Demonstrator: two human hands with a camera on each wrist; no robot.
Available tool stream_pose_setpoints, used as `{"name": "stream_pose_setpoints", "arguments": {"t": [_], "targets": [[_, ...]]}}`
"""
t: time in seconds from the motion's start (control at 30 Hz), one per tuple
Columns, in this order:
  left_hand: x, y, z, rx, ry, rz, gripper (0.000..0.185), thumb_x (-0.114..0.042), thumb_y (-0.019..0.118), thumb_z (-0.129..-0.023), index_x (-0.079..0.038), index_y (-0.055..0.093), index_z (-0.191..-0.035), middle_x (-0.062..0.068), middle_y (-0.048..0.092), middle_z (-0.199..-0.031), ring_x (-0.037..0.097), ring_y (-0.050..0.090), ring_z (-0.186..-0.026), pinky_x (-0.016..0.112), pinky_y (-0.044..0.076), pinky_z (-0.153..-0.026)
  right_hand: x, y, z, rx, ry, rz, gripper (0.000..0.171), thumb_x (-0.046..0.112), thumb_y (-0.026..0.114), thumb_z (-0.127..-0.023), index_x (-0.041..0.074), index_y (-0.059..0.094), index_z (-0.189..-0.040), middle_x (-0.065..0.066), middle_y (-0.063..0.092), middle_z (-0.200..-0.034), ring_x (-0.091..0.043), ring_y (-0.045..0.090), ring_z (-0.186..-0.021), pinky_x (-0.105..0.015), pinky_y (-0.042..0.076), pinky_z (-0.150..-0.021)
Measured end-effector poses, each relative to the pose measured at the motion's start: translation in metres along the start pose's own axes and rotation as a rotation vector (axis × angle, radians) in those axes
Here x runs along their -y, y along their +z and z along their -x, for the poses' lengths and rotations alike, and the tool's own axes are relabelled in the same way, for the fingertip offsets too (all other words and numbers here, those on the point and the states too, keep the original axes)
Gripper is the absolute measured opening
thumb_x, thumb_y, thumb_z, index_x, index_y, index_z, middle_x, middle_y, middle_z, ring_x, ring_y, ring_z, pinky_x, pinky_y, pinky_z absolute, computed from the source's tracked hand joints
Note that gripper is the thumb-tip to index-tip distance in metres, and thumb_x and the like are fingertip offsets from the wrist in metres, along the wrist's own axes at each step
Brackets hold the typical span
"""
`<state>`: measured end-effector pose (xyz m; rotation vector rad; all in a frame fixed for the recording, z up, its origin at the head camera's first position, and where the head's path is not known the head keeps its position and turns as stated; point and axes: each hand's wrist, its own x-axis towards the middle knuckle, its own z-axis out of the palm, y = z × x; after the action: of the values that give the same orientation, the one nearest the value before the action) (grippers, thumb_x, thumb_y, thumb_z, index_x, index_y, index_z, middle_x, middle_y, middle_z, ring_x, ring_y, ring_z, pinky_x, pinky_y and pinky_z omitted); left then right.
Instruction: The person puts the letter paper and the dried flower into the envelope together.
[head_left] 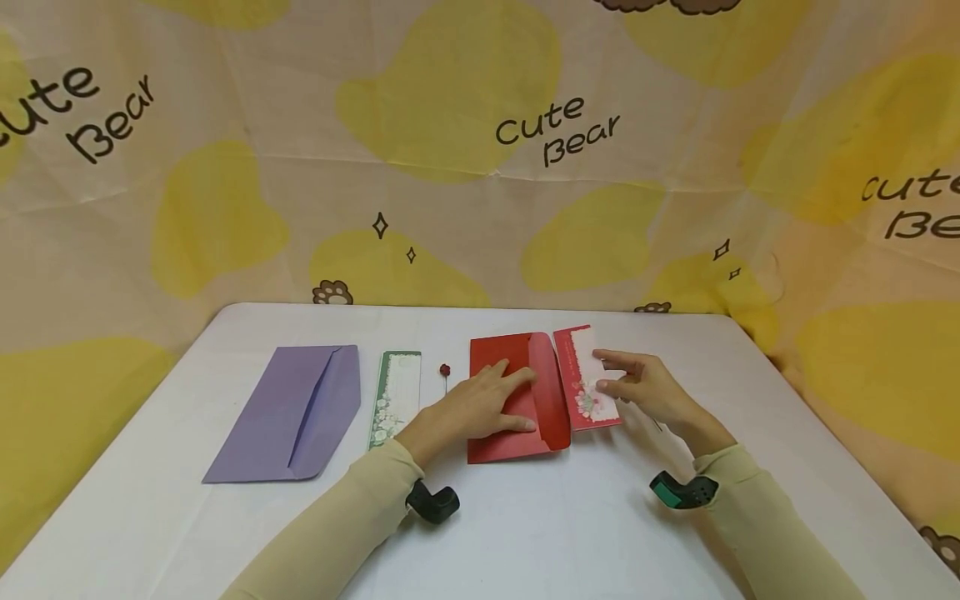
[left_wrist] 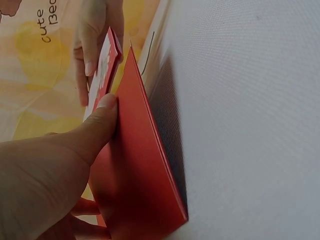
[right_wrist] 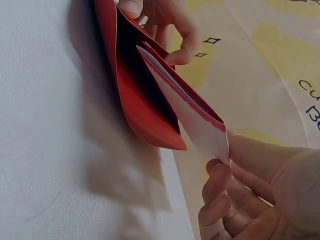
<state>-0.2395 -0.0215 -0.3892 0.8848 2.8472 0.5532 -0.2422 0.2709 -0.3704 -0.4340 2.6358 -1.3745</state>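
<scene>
Red envelope (head_left: 513,400) lies mid-table, long axis near to far, its open flap on the right. The left hand (head_left: 468,408) presses it flat with straight fingers, thumb at the mouth. Just right of it, the right hand (head_left: 645,387) pinches the card (head_left: 588,379), long axis parallel, left edge at the opening. A purple envelope (head_left: 288,412) lies far left

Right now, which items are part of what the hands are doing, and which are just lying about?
In hand:
red envelope, pressed flat by left hand
red card, pinched by right hand at the envelope's open flap

Lying about:
purple envelope
green card
small red flower
</scene>
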Motion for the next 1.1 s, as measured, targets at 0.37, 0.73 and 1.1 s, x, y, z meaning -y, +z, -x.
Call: {"name": "stream_pose_setpoints", "arguments": {"t": [0.37,0.73,1.1], "targets": [[0.000,0.001,-0.001,0.002,0.001,-0.004,0.071,-0.056,0.070,-0.089,-0.032,0.041,-0.150,0.019,0.040,-0.157,0.043,0.043,-0.144,0.056,0.045,-0.111,-0.005,0.005,-0.004,0.035,-0.003,-0.029,0.062,0.016,0.071,-0.095,0.005,0.046,-0.150,-0.028,0.048,-0.151,-0.020,0.067,-0.095,-0.030,0.057,-0.076],[0.001,0.002,-0.001,-0.004,-0.007,-0.016,0.071,-0.057,0.070,-0.089,-0.033,0.041,-0.150,0.019,0.039,-0.157,0.044,0.043,-0.144,0.057,0.047,-0.110,-0.004,0.010,-0.006,0.066,0.009,-0.066,0.061,0.016,0.070,-0.095,0.004,0.046,-0.150,-0.027,0.047,-0.152,-0.021,0.068,-0.100,-0.027,0.058,-0.079],[0.001,0.002,0.000,-0.002,-0.002,-0.018,0.072,-0.058,0.070,-0.088,-0.033,0.041,-0.150,0.019,0.041,-0.155,0.042,0.046,-0.141,0.055,0.049,-0.108,-0.005,0.017,-0.006,0.073,-0.007,-0.077,0.062,0.013,0.069,-0.095,0.002,0.044,-0.151,-0.029,0.045,-0.152,-0.030,0.070,-0.108,-0.025,0.058,-0.079]]}}
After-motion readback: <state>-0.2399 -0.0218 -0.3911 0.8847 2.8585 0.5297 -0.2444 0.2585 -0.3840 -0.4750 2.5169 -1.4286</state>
